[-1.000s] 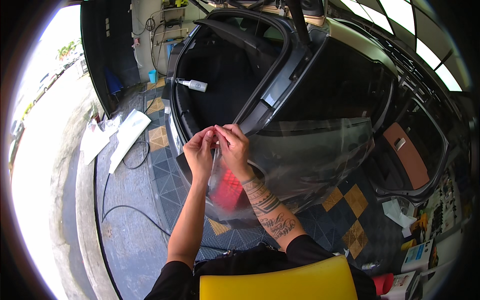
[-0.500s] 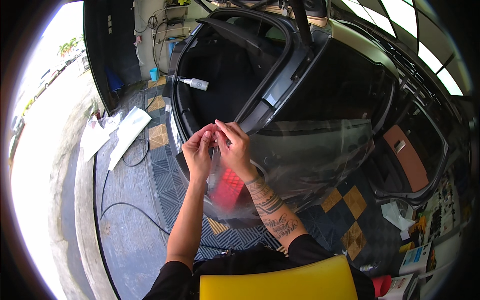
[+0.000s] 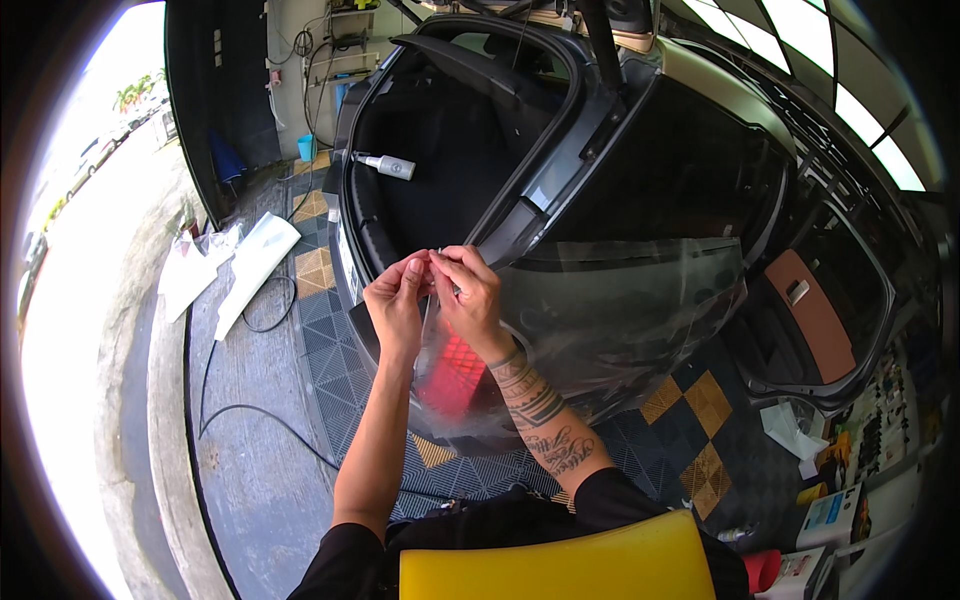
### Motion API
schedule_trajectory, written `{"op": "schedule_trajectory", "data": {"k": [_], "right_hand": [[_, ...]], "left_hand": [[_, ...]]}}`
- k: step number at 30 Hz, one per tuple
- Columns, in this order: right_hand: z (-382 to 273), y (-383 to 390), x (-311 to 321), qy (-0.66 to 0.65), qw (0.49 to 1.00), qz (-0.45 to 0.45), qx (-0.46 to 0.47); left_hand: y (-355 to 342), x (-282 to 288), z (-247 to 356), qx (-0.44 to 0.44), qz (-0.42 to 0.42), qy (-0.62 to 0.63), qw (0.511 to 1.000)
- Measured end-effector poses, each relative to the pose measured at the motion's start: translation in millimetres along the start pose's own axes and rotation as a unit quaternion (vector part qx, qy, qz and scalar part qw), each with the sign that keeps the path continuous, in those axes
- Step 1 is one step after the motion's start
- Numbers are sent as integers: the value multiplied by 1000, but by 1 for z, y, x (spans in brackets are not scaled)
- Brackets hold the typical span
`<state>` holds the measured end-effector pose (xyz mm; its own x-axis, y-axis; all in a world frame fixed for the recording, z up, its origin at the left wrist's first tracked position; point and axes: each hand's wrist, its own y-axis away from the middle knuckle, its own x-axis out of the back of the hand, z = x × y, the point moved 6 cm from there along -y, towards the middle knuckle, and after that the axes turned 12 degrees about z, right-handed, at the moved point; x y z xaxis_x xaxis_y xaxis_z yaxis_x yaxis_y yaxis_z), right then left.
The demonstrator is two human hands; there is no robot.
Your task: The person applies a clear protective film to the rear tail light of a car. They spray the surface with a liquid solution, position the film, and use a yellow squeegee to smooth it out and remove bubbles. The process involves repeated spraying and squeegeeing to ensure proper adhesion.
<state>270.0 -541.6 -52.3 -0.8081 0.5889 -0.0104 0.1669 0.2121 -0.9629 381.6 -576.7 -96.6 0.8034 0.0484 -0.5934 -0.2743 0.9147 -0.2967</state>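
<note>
Both your left hand (image 3: pixel 397 300) and right hand (image 3: pixel 470 295) pinch the clear film's (image 3: pixel 620 300) top corner over the car's rear; layers look barely parted, most peeling remains.

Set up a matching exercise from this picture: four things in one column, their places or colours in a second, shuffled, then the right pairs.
1. clear film
2. white spray bottle
3. black cable
4. tail light

a. lying in the open boot
b. red, seen through the film
c. pinched at its corner by left hand and right hand
d. trailing over the floor

Pairs: 1-c, 2-a, 3-d, 4-b
</note>
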Motion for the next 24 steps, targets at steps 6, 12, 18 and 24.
{"op": "schedule_trajectory", "data": {"k": [6,12,18,24], "right_hand": [[-3,-2,1,-5,998,-61,13],[-2,4,1,5,997,-73,21],[-2,3,-1,7,997,-70,-8],[-4,2,-6,14,995,-94,-17]], "left_hand": [[-3,1,-7,38,27,36,998],[-2,1,-15,63,49,68,994],[-1,0,-14,63,48,64,995],[-2,2,-8,34,29,44,998]]}}
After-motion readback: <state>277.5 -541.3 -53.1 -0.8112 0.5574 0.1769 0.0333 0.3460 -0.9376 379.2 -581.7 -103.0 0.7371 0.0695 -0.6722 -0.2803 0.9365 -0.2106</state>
